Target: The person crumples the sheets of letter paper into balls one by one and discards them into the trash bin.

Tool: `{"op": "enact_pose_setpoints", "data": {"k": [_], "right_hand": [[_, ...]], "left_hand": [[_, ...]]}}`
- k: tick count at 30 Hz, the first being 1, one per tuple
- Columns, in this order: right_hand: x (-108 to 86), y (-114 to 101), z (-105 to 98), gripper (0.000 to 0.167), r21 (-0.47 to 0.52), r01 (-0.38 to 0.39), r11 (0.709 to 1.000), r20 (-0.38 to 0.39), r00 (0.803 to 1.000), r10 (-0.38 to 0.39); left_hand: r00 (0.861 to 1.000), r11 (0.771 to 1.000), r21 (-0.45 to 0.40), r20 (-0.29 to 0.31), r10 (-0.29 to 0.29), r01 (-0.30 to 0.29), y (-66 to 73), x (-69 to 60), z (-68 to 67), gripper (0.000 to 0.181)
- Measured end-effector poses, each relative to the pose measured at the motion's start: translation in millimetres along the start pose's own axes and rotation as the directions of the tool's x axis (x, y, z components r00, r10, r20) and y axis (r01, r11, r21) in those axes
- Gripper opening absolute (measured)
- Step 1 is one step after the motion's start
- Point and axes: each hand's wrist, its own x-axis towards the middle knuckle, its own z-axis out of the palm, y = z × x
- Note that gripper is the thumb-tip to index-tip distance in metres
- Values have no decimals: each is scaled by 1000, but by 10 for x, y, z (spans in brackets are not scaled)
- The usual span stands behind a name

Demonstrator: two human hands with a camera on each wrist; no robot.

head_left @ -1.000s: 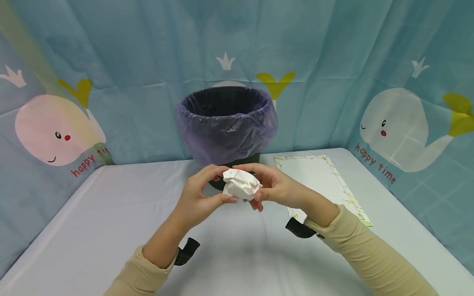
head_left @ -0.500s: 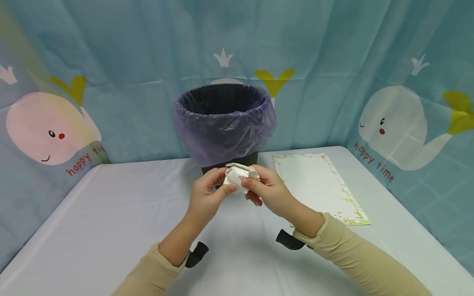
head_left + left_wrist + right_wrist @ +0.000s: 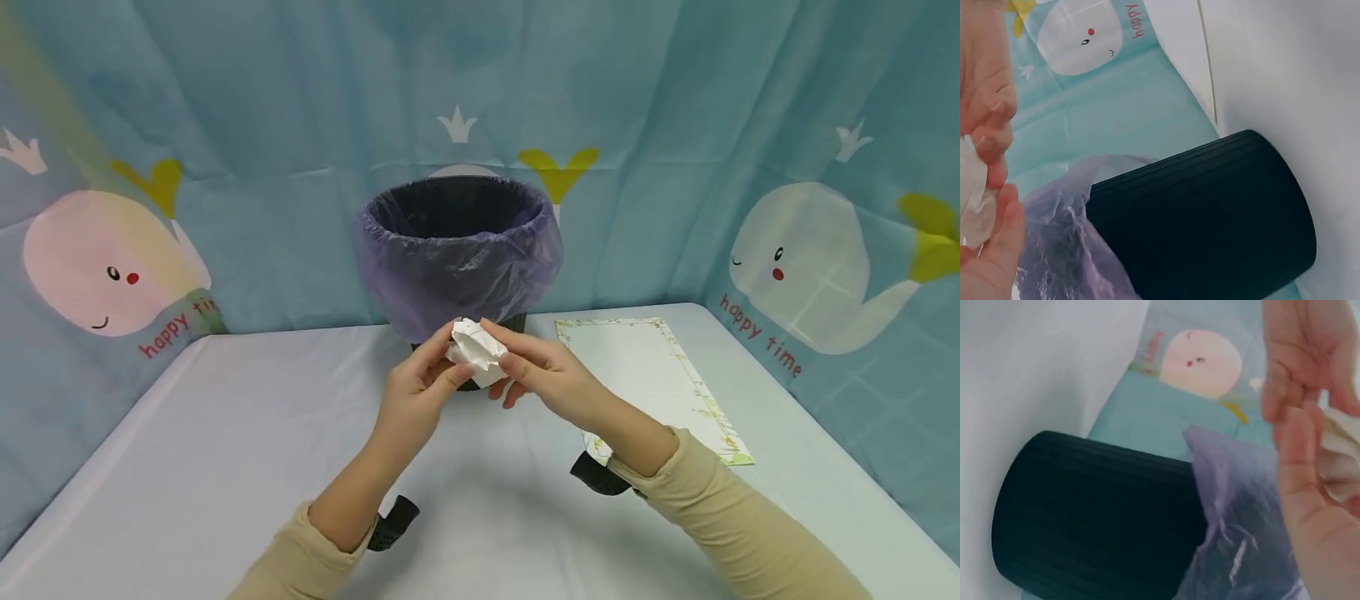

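A crumpled ball of white paper (image 3: 478, 353) is held up between both hands above the table, in front of the bin. My left hand (image 3: 414, 398) pinches its left side between thumb and fingers. From the right, my right hand (image 3: 558, 379) grips it with the thumb on the near face and fingers behind. In the left wrist view part of the paper ball (image 3: 974, 197) shows at the left edge. The right wrist view has it (image 3: 1339, 453) at the right edge, partly covered by fingers.
A black trash bin (image 3: 1210, 212) with a purple bag (image 3: 457, 279) folded over its rim stands at the back middle of the white table (image 3: 225, 450). A sheet of lined paper with a leafy border (image 3: 637, 367) lies to its right. A blue curtain (image 3: 300, 100) encloses the table.
The paper ball has been turned and squeezed between the hands and now sits slightly higher and further left. Both hands have shifted their fingers on it. The bin and the lined sheet stay put.
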Motion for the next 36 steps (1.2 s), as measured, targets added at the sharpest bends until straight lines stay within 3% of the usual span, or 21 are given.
{"op": "enact_pose_setpoints", "data": {"k": [4, 7, 11, 15, 20, 26, 29, 31, 34, 36], "right_hand": [[-9, -56, -84, 69, 43, -68, 997, 57, 996, 66], [-12, -87, -78, 72, -6, -73, 997, 68, 995, 73], [-13, -70, -19, 69, -54, -52, 997, 31, 998, 54], [-3, -3, 57, 56, -109, 16, 994, -39, 999, -21], [15, 90, 169, 38, -172, 88, 981, -167, 979, -117], [53, 153, 208, 39, -213, 23, 977, -241, 968, -75], [69, 144, 174, 50, -356, 44, 933, -229, 964, -133], [74, 136, 145, 57, -477, 118, 871, -205, 949, -241], [77, 146, 108, 62, -604, 251, 756, -138, 902, -409], [75, 164, 99, 61, -640, 316, 700, -100, 870, -484]], "left_hand": [[996, 999, -5, 80, 38, -38, 9, -8, -27, 57], [994, 998, -12, 89, 65, -64, 19, -10, -21, 57], [991, 992, 33, 67, 119, -121, 21, -13, 9, 59], [983, 980, 79, 27, 181, -182, 15, -18, 46, 52], [981, 983, 53, -73, 177, -174, -17, -11, 120, 35], [982, 985, 50, -85, 172, -168, -89, 21, 87, 29], [986, 987, -7, -46, 161, -161, -83, 31, 31, 31], [989, 987, -57, -7, 150, -150, -59, 30, 9, 34], [994, 985, -144, 41, 100, -93, -14, 15, 9, 40], [998, 982, -183, 34, 58, -51, 16, 2, 25, 40]]}}
